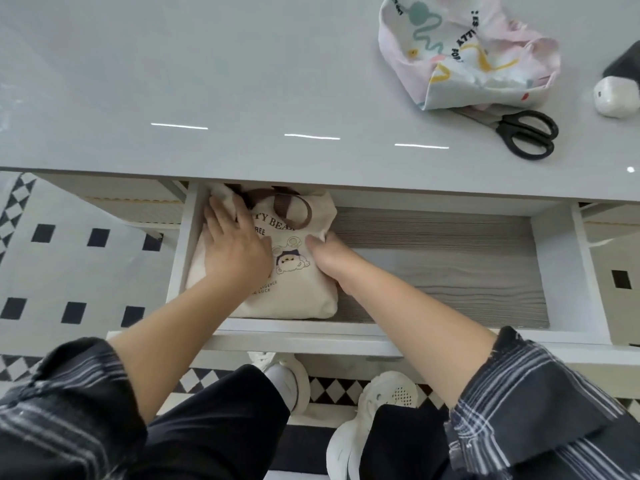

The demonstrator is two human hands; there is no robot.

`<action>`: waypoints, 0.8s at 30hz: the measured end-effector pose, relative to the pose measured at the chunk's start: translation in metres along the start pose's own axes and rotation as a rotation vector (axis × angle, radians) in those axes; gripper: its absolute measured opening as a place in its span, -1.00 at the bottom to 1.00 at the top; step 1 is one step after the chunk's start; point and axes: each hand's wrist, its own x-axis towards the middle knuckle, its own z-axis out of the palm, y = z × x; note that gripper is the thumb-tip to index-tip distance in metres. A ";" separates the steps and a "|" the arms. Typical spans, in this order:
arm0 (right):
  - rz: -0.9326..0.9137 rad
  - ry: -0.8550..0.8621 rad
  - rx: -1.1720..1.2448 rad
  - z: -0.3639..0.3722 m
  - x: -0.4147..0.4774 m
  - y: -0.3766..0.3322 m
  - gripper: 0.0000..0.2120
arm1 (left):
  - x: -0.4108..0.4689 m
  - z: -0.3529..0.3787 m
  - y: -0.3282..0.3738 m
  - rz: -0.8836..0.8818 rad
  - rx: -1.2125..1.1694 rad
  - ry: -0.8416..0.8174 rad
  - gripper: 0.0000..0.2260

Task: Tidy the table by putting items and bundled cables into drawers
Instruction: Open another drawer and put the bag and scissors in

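So, quick rundown, left to right, all placed off the drawer (450, 265), which was pulled out from under the grey table (207, 81).

At the drawer's left end sat a cream tote bag (294, 282) with brown handles and a little cartoon bear print. It lay flat on the drawer floor, snug against the left wall, with the handles pointing toward the drawer's back. The left hand (232, 244) rested flat on the bag's left half, fingers straight and slightly apart, pressing down on the fabric. The right hand (329, 259) was at the bag's right edge, about mid-drawer, thumb and curled fingers pinching a fold of the cloth there. Its fingertips were tucked out of sight, so I couldn't tell how far they went under.

Right of the bag, the drawer's grey wood-grain floor showed all the way to its right wall.

On the tabletop beyond the drawer's right end stood a floppy patterned fabric bag (467, 53), mouth open, contents not visible. Black-handled scissors (526, 133) lay just on its drawer side, blades tucked under it. Further right sat a small white case (614, 97).
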 end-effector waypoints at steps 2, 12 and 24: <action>-0.074 0.012 -0.097 -0.012 -0.010 -0.001 -0.52 | -0.004 -0.008 0.006 0.005 0.020 -0.036 -0.28; -0.219 0.029 -0.326 -0.124 -0.103 -0.024 -0.82 | -0.046 -0.126 0.081 0.272 -0.329 -0.167 -0.79; -0.418 0.495 0.642 -0.187 -0.060 -0.081 -0.66 | 0.039 -0.142 0.176 -0.054 -1.239 -0.383 -0.84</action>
